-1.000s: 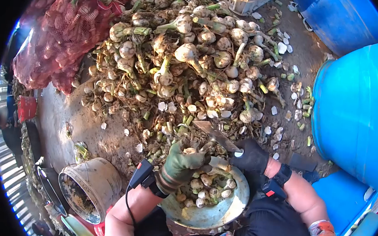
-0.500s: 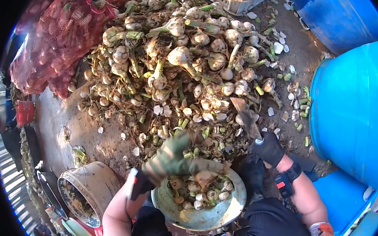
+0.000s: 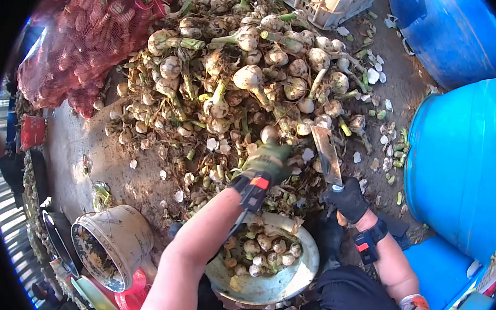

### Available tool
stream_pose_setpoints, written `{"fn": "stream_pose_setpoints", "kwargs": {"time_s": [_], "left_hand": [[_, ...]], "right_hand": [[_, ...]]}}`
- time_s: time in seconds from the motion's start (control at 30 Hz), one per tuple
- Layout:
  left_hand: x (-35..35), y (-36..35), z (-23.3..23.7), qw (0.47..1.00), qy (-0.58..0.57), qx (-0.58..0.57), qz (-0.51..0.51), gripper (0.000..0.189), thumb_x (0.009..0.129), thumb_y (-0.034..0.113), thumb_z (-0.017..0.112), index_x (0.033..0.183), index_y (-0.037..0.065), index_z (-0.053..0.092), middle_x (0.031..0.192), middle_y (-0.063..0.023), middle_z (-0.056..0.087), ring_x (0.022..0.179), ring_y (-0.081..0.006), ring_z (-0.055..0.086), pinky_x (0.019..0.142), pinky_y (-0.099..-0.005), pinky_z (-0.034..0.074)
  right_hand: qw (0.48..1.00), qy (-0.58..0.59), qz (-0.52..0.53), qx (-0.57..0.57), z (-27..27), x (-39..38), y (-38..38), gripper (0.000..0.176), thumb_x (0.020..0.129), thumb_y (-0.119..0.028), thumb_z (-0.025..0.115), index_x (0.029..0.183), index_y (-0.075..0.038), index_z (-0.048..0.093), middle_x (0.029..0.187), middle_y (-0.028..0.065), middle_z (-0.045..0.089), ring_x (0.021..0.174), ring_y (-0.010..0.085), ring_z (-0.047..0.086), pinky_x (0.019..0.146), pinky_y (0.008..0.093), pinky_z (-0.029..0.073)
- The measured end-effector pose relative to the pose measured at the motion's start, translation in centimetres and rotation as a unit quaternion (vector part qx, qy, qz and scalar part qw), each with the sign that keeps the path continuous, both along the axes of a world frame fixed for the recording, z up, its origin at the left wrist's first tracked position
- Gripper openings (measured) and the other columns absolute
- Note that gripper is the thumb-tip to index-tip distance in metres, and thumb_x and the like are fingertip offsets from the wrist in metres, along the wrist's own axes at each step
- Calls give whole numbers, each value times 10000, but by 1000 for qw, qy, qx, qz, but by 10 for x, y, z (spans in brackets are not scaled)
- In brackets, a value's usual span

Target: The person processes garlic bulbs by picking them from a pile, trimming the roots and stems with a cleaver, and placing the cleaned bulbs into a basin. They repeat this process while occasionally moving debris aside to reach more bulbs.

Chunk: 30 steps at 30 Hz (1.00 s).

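Observation:
My left hand [image 3: 268,159], in a green glove, reaches to the near edge of a heap of garlic [image 3: 248,76]. Its fingers close about a pale garlic bulb [image 3: 269,134], though the glove partly hides them. In my dark-gloved right hand [image 3: 349,202] is the handle of a broad-bladed knife [image 3: 326,154], its blade angled up and to the left over the trimmings. Between my knees stands a pale green basin [image 3: 307,270] with several trimmed garlic bulbs [image 3: 269,251] in it.
Red mesh sacks [image 3: 88,43] of garlic lie at the upper left. A dirty white bucket [image 3: 119,238] tips on its side at lower left. Blue tubs [image 3: 462,166] line the right, and a white crate [image 3: 329,7] stands at the back. Peel and cut stems litter the ground.
My left hand has moved from over the basin up to the heap. The bulb that was blurred above the basin is no longer there. My right hand keeps the knife in nearly the same place.

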State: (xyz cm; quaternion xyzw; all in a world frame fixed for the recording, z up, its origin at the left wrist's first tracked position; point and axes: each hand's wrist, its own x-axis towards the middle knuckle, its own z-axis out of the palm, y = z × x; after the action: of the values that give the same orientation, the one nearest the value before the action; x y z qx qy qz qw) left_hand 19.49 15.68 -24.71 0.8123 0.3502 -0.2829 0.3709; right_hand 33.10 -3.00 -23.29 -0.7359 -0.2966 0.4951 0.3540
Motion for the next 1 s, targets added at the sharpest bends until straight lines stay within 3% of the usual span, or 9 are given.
{"fn": "stream_pose_setpoints", "kwargs": {"time_s": [0.1,0.37,0.43,0.53,0.67,0.73,0.77,0.87,1.0], "left_hand": [[-18,-2,5,993,75,-83,34,306,845,144,542,1147,119,503,949,-97,591,711,-161,568,634,-275,521],[-84,22,-8,996,17,-38,81,395,750,204,691,1099,55,583,929,-167,656,791,-263,640,750,-356,501],[-82,18,-17,938,-237,154,202,351,753,192,646,1093,117,599,1012,-144,627,868,-301,626,767,-376,512],[-46,20,-29,894,-347,280,46,386,690,89,664,1068,134,600,1165,-172,554,1047,-309,558,821,-416,496],[-36,11,-57,945,-208,250,17,315,737,183,624,1051,158,597,1232,-117,517,1148,-332,472,909,-389,463],[-42,20,-58,992,-69,-47,92,365,752,219,605,1114,176,581,1302,-105,453,1227,-350,378,998,-380,388],[-63,9,-55,952,-218,195,-93,428,756,133,569,1183,128,541,1303,-117,432,1184,-323,423,979,-379,396],[-103,3,-32,925,-237,263,-141,366,761,158,590,1124,112,576,1195,-109,519,1103,-315,488,931,-389,435],[-133,24,-34,963,-217,-149,58,566,725,230,694,1238,98,493,1167,-183,539,1165,-305,461,976,-384,419]], "right_hand": [[1000,6,-7,14,1,2,0,234,655,-119,705,834,7,622,651,30,594,563,130,525,548,307,452],[999,6,-46,-20,-17,12,-15,174,664,-98,691,785,0,614,621,30,577,575,112,548,535,289,453],[999,-20,-28,-34,-12,11,-11,156,667,-90,686,769,-1,610,608,29,569,574,110,550,530,289,451],[998,21,-38,-48,-7,8,-4,159,665,-92,688,763,-2,602,603,22,561,557,111,534,524,290,446],[999,12,-25,-18,-8,3,-6,181,656,-110,701,757,-6,593,601,18,557,551,114,514,537,299,446],[1000,-4,-27,1,-10,6,-7,180,654,-113,702,749,-7,592,600,19,554,553,115,509,543,302,446],[999,15,-34,-3,-14,9,-11,180,656,-112,700,754,-4,593,608,26,559,562,114,512,551,305,447],[999,6,-35,-5,-19,13,-21,159,666,-81,691,772,-2,602,637,25,575,584,106,525,552,291,453],[1000,-9,-7,-19,-7,10,-13,132,680,-69,687,765,-14,603,657,14,585,595,93,532,554,279,455]]}}
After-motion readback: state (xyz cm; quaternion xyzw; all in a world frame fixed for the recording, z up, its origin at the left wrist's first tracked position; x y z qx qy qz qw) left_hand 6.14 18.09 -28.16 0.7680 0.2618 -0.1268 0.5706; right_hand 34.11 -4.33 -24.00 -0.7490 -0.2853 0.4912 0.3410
